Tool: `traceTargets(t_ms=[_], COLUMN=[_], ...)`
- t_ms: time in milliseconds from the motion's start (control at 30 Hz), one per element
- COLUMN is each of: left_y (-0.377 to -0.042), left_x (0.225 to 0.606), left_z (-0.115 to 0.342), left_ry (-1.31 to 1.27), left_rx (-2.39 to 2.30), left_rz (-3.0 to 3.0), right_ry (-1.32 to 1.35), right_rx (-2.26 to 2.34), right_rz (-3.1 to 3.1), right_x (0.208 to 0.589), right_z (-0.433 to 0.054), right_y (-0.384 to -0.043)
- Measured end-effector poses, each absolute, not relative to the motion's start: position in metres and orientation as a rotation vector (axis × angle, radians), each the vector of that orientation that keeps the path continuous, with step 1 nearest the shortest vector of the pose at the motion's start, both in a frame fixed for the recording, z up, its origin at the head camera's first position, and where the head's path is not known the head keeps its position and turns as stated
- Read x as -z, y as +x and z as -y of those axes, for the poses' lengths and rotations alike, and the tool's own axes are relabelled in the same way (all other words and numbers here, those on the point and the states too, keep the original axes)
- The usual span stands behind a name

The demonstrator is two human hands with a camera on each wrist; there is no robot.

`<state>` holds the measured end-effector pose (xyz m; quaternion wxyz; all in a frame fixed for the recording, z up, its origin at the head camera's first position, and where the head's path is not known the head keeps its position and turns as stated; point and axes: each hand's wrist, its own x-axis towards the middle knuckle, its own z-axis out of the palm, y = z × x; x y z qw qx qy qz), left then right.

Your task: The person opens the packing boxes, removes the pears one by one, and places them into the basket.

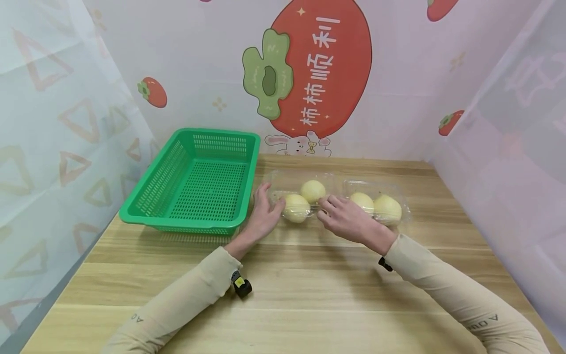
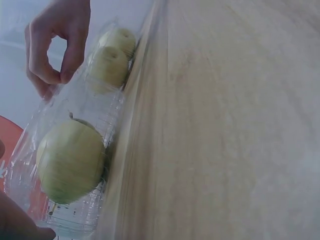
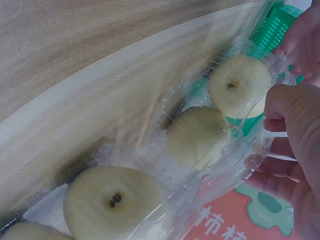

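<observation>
A clear plastic clamshell box (image 1: 285,182) with two pale yellow pears inside, a front one (image 1: 297,208) and a rear one (image 1: 313,191), lies on the table between both hands. My left hand (image 1: 262,216) holds its left end, with the thumb at the front and the fingers behind. At the other end my right hand (image 1: 347,219) pinches the thin plastic rim (image 3: 245,162) between thumb and curled fingers. Just right of it sits a second clear box (image 1: 376,186), also with two pears (image 1: 387,210), partly hidden behind the right hand.
A green plastic basket (image 1: 189,223) with slotted walls stands to the left, close beside the left hand. The wooden table (image 1: 283,295) runs back to a printed cloth wall (image 1: 398,98), and cloth sides rise at left and right.
</observation>
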<state>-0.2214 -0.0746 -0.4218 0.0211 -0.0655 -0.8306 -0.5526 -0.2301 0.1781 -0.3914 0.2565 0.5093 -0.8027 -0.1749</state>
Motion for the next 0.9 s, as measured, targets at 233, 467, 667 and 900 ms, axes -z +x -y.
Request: traceTargets(t_ms=[233,467,667,900], left_y=[-0.220,-0.221,-0.221,-0.221], left_x=[0.427,0.431,0.434,0.437], left_z=[0.075,0.076,0.079,0.083], left_ry=[-0.130,-0.099,-0.125,-0.137], left_rx=[1.832,1.819,1.825,1.841], left_rz=[2.559,2.598,2.614,2.651], right_ry=[1.359,1.346,1.331,1.287], right_rx=[0.409,0.325,0.316,0.400], right_rz=[2.160,2.135,2.137,2.155], right_x=[0.393,0.395,0.398,0.397], right_z=[-0.175,-0.174,-0.173,-0.169], right_y=[-0.230,-0.233,-0.233,-0.228])
